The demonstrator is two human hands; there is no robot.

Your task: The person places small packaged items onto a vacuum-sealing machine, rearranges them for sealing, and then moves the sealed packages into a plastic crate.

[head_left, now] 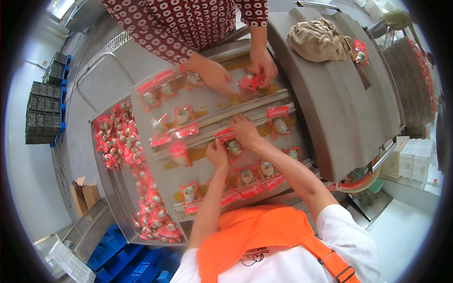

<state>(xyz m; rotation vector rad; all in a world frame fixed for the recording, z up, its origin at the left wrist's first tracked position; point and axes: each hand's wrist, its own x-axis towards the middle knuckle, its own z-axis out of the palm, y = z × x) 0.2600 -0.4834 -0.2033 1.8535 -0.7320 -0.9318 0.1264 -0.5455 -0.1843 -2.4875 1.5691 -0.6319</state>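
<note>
On the steel bed (212, 102) of a chamber vacuum sealer, a red and clear pouch (233, 148) holds a pale egg-like item. My left hand (217, 154) pinches a corner of its red end. My right hand (245, 131) lies over the other side of that end, fingertips at the seal bar (205, 136); its grip is partly hidden. Near my forearms, similar pouches (246, 175) lie in a row along the near bar. Another pouch (280, 125) rests right of my right hand. Yellowish liquid (198, 155) pools on the bed.
Opposite, a co-worker's hand (263, 67) holds red pouches (253, 82); their other hand (216, 77) is beside. A perforated metal bin (118, 198) at left contains many filled pouches. The steel lid (339, 95) at right carries a cloth (318, 39) and a pouch (361, 53).
</note>
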